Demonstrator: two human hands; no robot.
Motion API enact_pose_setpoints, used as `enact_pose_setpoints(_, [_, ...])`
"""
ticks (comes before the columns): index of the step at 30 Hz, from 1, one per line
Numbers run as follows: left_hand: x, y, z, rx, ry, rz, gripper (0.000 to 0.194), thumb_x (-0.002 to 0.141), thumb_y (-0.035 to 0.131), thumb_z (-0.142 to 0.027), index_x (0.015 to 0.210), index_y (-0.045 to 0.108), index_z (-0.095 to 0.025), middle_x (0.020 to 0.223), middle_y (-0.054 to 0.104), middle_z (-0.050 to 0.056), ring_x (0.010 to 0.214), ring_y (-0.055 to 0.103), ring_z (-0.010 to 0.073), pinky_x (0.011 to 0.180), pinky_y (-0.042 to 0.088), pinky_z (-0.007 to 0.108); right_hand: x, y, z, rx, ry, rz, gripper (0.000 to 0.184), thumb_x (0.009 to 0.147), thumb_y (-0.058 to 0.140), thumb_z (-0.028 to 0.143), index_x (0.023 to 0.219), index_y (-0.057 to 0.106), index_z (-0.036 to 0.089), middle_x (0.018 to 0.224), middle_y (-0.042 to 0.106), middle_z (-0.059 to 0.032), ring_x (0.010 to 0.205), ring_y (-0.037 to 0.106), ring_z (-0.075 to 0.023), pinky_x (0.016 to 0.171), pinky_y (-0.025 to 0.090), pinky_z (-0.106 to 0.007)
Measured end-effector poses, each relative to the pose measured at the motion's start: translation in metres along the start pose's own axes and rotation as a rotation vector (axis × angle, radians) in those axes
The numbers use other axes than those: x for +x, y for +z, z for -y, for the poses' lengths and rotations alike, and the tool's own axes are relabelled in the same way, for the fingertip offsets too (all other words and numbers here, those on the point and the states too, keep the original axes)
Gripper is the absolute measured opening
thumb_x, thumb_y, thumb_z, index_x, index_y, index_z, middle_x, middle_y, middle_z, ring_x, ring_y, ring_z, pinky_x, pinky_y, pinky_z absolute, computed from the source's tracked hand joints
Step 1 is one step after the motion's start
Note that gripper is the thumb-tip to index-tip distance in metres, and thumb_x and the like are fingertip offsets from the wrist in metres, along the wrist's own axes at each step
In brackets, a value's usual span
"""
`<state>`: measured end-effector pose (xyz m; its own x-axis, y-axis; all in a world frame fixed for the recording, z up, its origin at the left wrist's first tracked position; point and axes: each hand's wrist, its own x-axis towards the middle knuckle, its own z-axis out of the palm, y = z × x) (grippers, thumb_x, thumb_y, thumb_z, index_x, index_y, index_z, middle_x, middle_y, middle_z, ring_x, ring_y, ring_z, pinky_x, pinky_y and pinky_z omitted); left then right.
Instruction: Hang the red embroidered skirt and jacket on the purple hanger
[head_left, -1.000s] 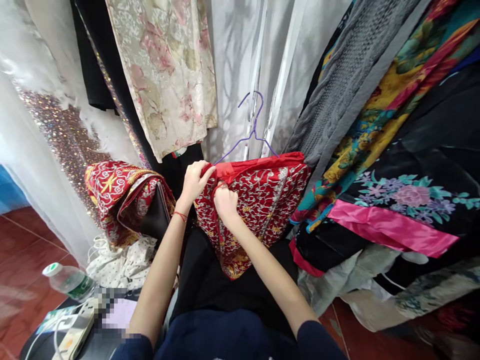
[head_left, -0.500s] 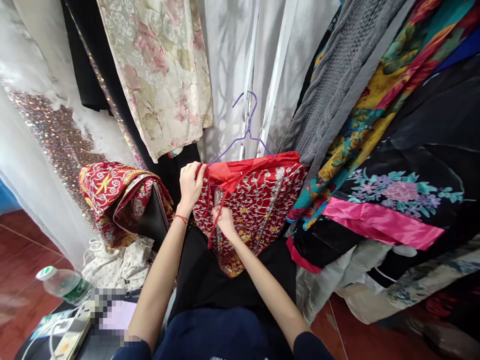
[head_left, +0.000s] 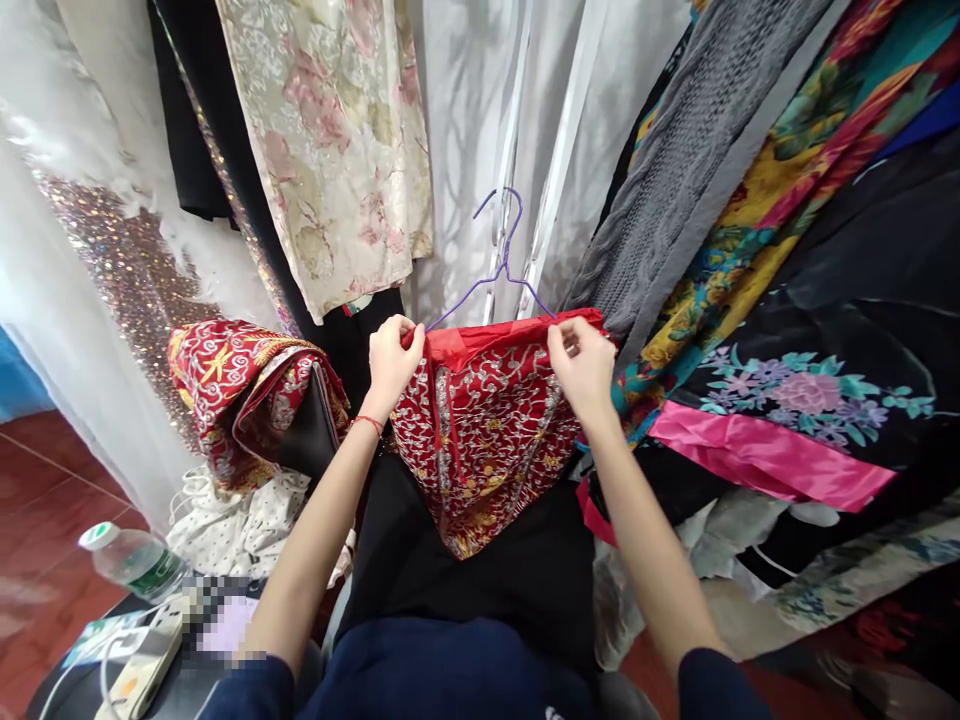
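The red embroidered garment point(head_left: 491, 430) is over the lap point(head_left: 517, 570), a hanger point(head_left: 506, 272) already inside its top band point(head_left: 491, 343), hook point(head_left: 520, 206) toward twelve o'clock (apparently unhung). Left hand point(head_left: 390, 362) at ten, right hand point(head_left: 590, 368) at two: fingers pinch the band closed-tight.

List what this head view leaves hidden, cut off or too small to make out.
In the head view:
Purple hanger, lower part: hidden by red garment.
Pale floral garment, top: cut off by upper edge.
Bottle label, words: too small.
Lilac object, left side: lost in pixelation.
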<state>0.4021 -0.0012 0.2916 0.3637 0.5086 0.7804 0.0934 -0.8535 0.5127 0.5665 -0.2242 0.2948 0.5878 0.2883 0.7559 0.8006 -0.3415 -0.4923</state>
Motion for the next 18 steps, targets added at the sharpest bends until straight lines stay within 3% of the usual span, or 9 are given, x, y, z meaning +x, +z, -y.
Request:
enact_pose_setpoints(2, [0.002,0.002,0.003,0.062,0.014,-0.001,0.016,0.087,0.050,-0.018,0.072,0.046,-0.023,0.076,0.058,0.003,0.071,0.055,0.0178,0.074,0.044,0.033,0.026,-0.001,-0.004,-0.106,-0.065,-0.031,0.025,0.094,0.047,0.039,0.092,0.061,0.019,0.092,0.069,-0.0119,0.087,0.064,-0.0249,0.084,0.048,-0.038])
enact_pose_setpoints(5, [0.002,0.003,0.011,0.116,0.044,-0.023,0.015,0.084,0.045,-0.010,0.075,0.047,-0.023,0.088,0.060,0.007,0.087,0.058,0.0223,0.082,0.045,0.037,0.046,0.009,-0.017,-0.314,-0.024,0.009,0.031,0.093,0.047,0.040,0.105,0.061,0.015,0.110,0.066,-0.0205,0.104,0.059,-0.0336,0.090,0.044,-0.050])
enact_pose_setpoints(7, [0.002,0.001,0.019,0.126,0.049,-0.002,0.016,0.082,0.044,-0.008,0.081,0.049,-0.023,0.095,0.061,0.010,0.094,0.058,0.0244,0.087,0.045,0.039,0.047,0.016,-0.028,-0.386,0.000,0.092,0.032,0.096,0.041,0.036,0.102,0.062,0.013,0.111,0.066,-0.0217,0.105,0.058,-0.0342,0.090,0.043,-0.053])
enact_pose_setpoints(10, [0.001,-0.005,0.032,0.021,0.000,0.042,0.023,0.080,0.041,-0.005,0.093,0.050,-0.022,0.092,0.063,0.007,0.086,0.060,0.0215,0.084,0.045,0.036,0.038,0.015,-0.047,-0.427,-0.091,0.138,0.035,0.097,0.032,0.028,0.090,0.064,0.015,0.104,0.069,-0.0181,0.102,0.060,-0.0307,0.092,0.041,-0.051])
enact_pose_setpoints(13, [0.002,-0.015,0.045,-0.158,-0.137,-0.014,0.023,0.081,0.042,-0.008,0.098,0.048,-0.023,0.081,0.060,0.002,0.067,0.056,0.0162,0.069,0.042,0.030,0.033,0.004,-0.067,-0.383,-0.254,0.147,0.034,0.098,0.033,0.030,0.089,0.063,0.017,0.100,0.070,-0.0152,0.101,0.060,-0.0290,0.091,0.043,-0.045])
enact_pose_setpoints(15, [0.005,-0.019,0.052,-0.280,-0.280,-0.075,0.022,0.080,0.044,-0.011,0.098,0.049,-0.023,0.073,0.055,-0.002,0.058,0.049,0.0138,0.061,0.038,0.028,0.035,-0.006,-0.081,-0.286,-0.361,0.223,0.032,0.098,0.036,0.035,0.095,0.063,0.018,0.099,0.071,-0.0142,0.098,0.061,-0.0272,0.088,0.046,-0.041])
enact_pose_setpoints(18, [0.011,-0.020,0.063,-0.426,-0.449,-0.146,0.021,0.076,0.044,-0.012,0.092,0.051,-0.023,0.069,0.050,-0.004,0.058,0.045,0.0127,0.060,0.039,0.026,0.041,-0.020,-0.097,-0.154,-0.469,0.324,0.033,0.099,0.038,0.040,0.105,0.062,0.019,0.098,0.070,-0.0132,0.095,0.063,-0.0248,0.087,0.049,-0.037])
